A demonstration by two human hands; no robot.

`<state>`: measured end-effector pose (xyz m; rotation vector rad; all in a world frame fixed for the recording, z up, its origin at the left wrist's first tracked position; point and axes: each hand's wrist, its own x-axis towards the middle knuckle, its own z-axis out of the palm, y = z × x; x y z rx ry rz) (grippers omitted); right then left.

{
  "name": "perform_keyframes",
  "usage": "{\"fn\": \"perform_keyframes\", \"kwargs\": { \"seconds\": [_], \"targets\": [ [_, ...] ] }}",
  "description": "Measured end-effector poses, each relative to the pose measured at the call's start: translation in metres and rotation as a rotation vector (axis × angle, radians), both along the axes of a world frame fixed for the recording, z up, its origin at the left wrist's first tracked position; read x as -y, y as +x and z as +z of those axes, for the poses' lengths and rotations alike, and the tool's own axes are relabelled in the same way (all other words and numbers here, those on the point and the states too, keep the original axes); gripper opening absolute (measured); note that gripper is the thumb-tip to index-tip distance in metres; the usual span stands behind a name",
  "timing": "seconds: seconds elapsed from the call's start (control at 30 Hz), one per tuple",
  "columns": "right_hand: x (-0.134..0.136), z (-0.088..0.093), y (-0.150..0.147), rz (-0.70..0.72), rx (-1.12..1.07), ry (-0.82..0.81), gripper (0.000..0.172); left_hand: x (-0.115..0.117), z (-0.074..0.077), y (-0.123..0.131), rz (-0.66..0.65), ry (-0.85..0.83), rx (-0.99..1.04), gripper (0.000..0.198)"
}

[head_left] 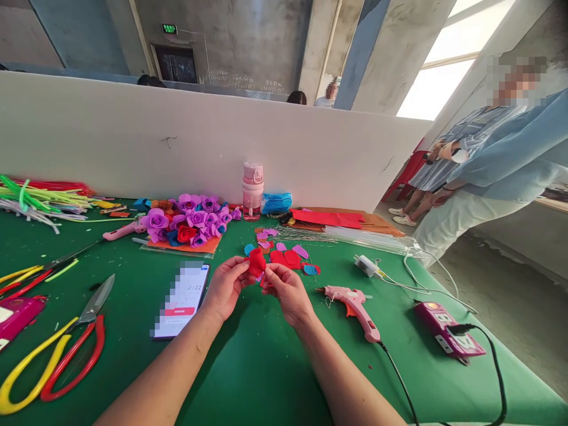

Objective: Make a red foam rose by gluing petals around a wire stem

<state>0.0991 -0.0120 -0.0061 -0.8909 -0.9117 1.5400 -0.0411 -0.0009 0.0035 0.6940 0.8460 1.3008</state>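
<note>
From where I stand: left hand point(227, 285) pinches a curled, red, sheet-like petal piece point(257, 261) above the smooth green counter point(255, 373); right hand point(286, 291), fingertips together, pinches its lower edge. Probably petal shaping; next move calls for light, steady fingertips.

Held petals point(256, 263): between the left grip point(227, 287) and the right grip point(285, 290), over the middle of the worktop point(248, 367).
Loose petals point(286, 258): on the worktop, just behind the grips.
Artificial flowers point(199, 220): heaped left of the loose petals.
Water bottle point(252, 190): behind the loose petals, before the partition board point(199, 136).
Smartphone point(183, 316): beside the left forearm, in front of the artificial flowers.
Front scissors point(95, 305): left of the smartphone.
Pipe cleaners point(48, 201): at the far left, near the partition board.
Glue gun point(355, 303): right of the right grip.
Charger point(366, 265): behind the glue gun.
Power strip point(437, 322): right of the glue gun, a plug point(459, 329) in it.
Two people point(492, 154): beyond the worktop's right edge.
</note>
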Motion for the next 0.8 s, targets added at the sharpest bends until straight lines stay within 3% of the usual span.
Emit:
{"fn": "perform_keyframes", "kwargs": {
  "seconds": [0.47, 0.63, 0.8],
  "targets": [
    [-0.0005, -0.0010, -0.0002, -0.024, 0.049, -0.009, 0.032, 0.0031, 0.0057, 0.0041, 0.157, 0.106, -0.183, 0.024],
    [-0.0023, -0.0013, 0.0013, -0.035, -0.102, -0.075, 0.034, 0.0018, 0.0052, 0.0030, 0.182, 0.111, -0.122, 0.028],
    [-0.0028, 0.0002, 0.0019, 0.025, -0.243, -0.135, 0.031, 0.0020, -0.0011, 0.0059, 0.066, 0.052, -0.224, 0.028]
  ]
}}
